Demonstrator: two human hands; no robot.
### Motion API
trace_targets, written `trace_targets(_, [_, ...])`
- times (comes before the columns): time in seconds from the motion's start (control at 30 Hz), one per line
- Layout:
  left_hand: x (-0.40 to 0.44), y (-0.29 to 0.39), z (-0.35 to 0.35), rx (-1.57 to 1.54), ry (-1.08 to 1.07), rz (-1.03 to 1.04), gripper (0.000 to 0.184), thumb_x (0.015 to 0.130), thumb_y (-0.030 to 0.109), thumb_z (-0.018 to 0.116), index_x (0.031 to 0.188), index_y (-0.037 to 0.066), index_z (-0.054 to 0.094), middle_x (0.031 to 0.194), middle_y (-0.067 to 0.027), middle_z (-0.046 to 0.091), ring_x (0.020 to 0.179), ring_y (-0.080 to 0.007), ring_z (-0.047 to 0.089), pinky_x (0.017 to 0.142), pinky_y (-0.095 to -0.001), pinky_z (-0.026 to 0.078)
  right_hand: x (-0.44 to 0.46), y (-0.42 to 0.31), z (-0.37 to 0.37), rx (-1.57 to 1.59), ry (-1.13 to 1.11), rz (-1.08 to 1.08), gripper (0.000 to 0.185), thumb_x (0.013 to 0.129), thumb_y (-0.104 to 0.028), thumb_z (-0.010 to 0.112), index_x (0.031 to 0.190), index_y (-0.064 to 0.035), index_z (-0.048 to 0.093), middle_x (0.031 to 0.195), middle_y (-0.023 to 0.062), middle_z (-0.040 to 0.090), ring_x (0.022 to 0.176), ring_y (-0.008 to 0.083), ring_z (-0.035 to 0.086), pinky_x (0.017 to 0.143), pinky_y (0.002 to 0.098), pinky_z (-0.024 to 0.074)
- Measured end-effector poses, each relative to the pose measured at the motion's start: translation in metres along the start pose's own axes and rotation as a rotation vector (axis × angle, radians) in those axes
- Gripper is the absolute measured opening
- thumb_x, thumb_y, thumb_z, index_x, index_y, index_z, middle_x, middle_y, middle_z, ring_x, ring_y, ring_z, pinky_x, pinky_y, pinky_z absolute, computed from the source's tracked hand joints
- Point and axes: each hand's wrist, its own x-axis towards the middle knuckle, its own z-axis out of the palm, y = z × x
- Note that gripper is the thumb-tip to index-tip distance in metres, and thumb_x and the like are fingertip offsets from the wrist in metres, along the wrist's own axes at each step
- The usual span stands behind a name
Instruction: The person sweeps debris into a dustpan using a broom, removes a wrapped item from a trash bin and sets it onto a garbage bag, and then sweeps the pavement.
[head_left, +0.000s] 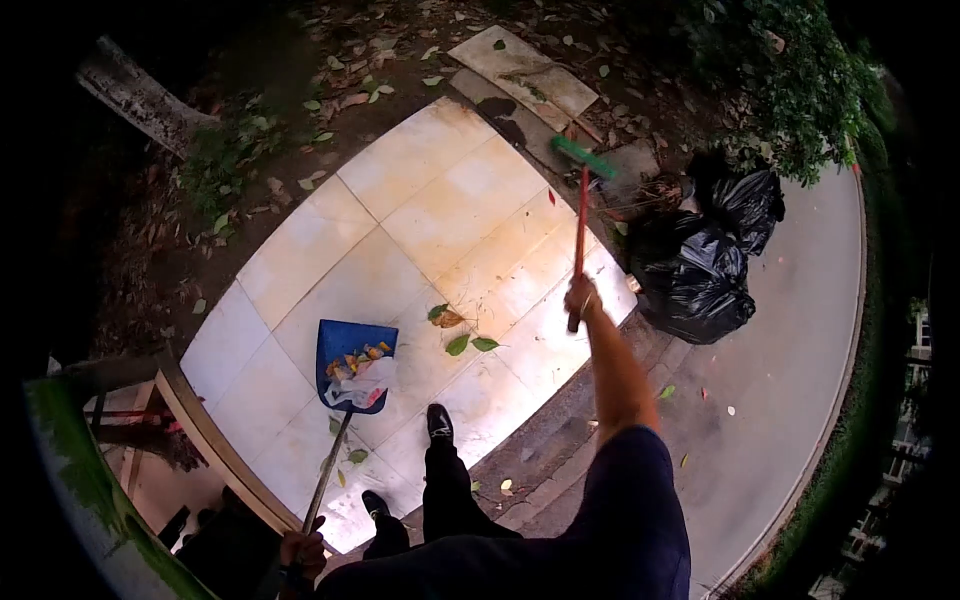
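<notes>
Pale tiled paving [385,275], brightly lit — leaf-littered soil [390,60] beyond — grey road [790,340] at right.

One camera, on my head, facing forward and steeply down; wide round view spans tiled pavement [400,270] from edge by my shoes [439,424] to far corner, left hand [303,550] low in view, right hand [582,296] farther out.

L fingers [314,543] w/ blue dustpan [338,336], R fingers [574,296] w/ green-headed broom [582,222]

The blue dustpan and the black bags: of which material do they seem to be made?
Blue dustpan: probably rigid plastic, fairly smooth, judging by its even colour. Black bags: apparently thin, glossy plastic film, given the crinkles and bright highlights.
</notes>
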Motion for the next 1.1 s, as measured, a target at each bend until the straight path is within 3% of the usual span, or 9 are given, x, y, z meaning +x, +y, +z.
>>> trace_targets(0.03, [0.001, 0.004, 0.001, 0.065, 0.000, -0.010, 0.046, 0.070, 0.016, 0.035, 0.114, 0.001, 0.030, 0.056, -0.0004, 0.034, 0.044, -0.0090, 0.032, 0.037, -0.0209, 0.033, -0.022, 0.015, 0.010, 0.242, -0.050, 0.072, 0.039, 0.074, -0.048, 0.030, 0.062, -0.0124, 0.041, 0.046, 0.0027, 0.037, 0.034, 0.0214, 0.036, 0.034, 0.0345, 0.0309])
trace_targets(0.1, [0.001, 0.014, -0.004, 0.078, -0.012, -0.043, 0.046, 0.070, 0.016, 0.035, 0.114, 0.001, 0.030, 0.057, -0.0006, 0.034, 0.044, -0.0091, 0.032, 0.037, -0.0212, 0.033, -0.146, -0.051, 0.036, -0.277, 0.059, -0.003, 0.026, 0.079, -0.030, 0.036, 0.077, -0.0045, 0.041, 0.045, 0.0030, 0.036, 0.033, 0.0146, 0.036, 0.031, 0.0272, 0.0308])
trace_targets(0.33, [0.005, 0.008, 0.009, 0.044, -0.112, -0.075, 0.045, 0.069, 0.013, 0.036, 0.111, -0.001, 0.031, 0.057, -0.0020, 0.036, 0.041, -0.0099, 0.034, 0.037, -0.0234, 0.033, -0.320, -0.120, -0.020, 0.247, -0.117, 0.419, 0.031, 0.079, -0.014, 0.039, 0.108, -0.0081, 0.035, 0.056, 0.0034, 0.041, 0.041, 0.0093, 0.038, 0.035, 0.0216, 0.0307])
trace_targets(0.47, [0.010, 0.003, 0.019, -0.035, -0.059, -0.052, 0.044, 0.070, 0.012, 0.035, 0.111, -0.001, 0.032, 0.056, -0.0021, 0.036, 0.041, -0.0099, 0.034, 0.037, -0.0233, 0.033, -0.229, -0.077, -0.040, -0.473, -0.062, -0.148, 0.023, 0.079, -0.014, 0.038, 0.101, -0.0075, 0.041, 0.057, 0.0044, 0.043, 0.042, 0.0108, 0.042, 0.037, 0.0244, 0.0344])
trace_targets(0.8, [0.000, -0.011, 0.022, 0.147, -0.057, 0.032, 0.050, 0.071, 0.015, 0.034, 0.118, 0.004, 0.022, 0.057, -0.0028, 0.034, 0.042, -0.0115, 0.033, 0.035, -0.0237, 0.031, 0.062, -0.083, 0.032, 0.027, 0.039, -0.048, 0.006, 0.076, -0.016, 0.036, 0.076, -0.0106, 0.038, 0.042, 0.0058, 0.036, 0.031, 0.0162, 0.036, 0.026, 0.0286, 0.0289])
trace_targets(0.9, [0.001, -0.010, 0.017, 0.016, -0.011, 0.010, 0.050, 0.070, 0.015, 0.035, 0.117, 0.003, 0.023, 0.056, -0.0028, 0.034, 0.037, -0.0113, 0.031, 0.031, -0.0234, 0.029, 0.047, -0.036, 0.059, -0.334, 0.112, -0.152, 0.007, 0.076, -0.016, 0.036, 0.076, -0.0089, 0.034, 0.046, 0.0048, 0.037, 0.033, 0.0179, 0.039, 0.028, 0.0299, 0.0307])
trace_targets(1.03, [-0.006, 0.000, -0.008, 0.010, -0.001, 0.022, 0.048, 0.069, 0.013, 0.035, 0.116, 0.002, 0.026, 0.055, -0.0025, 0.034, 0.037, -0.0106, 0.030, 0.030, -0.0237, 0.028, -0.068, 0.062, 0.058, 0.065, -0.008, 0.034, 0.041, 0.076, -0.050, 0.029, 0.058, -0.0132, 0.035, 0.039, -0.0020, 0.027, 0.029, 0.0129, 0.028, 0.027, 0.0259, 0.0264])
trace_targets(1.07, [-0.009, -0.002, -0.010, 0.035, -0.015, 0.044, 0.048, 0.069, 0.013, 0.035, 0.115, 0.002, 0.027, 0.055, -0.0022, 0.033, 0.037, -0.0105, 0.029, 0.031, -0.0236, 0.028, -0.099, 0.090, 0.034, 0.541, -0.287, 0.403, 0.026, 0.081, -0.032, 0.029, 0.073, -0.0097, 0.039, 0.048, -0.0005, 0.034, 0.035, 0.0140, 0.032, 0.031, 0.0262, 0.0288])
trace_targets(1.1, [-0.010, -0.004, -0.004, 0.069, -0.017, 0.087, 0.046, 0.069, 0.014, 0.035, 0.114, 0.002, 0.029, 0.055, -0.0018, 0.033, 0.037, -0.0100, 0.028, 0.031, -0.0229, 0.028, -0.175, 0.052, 0.060, -0.081, 0.059, 0.229, 0.027, 0.081, -0.032, 0.031, 0.073, -0.0076, 0.041, 0.046, -0.0006, 0.033, 0.035, 0.0137, 0.032, 0.031, 0.0258, 0.0279])
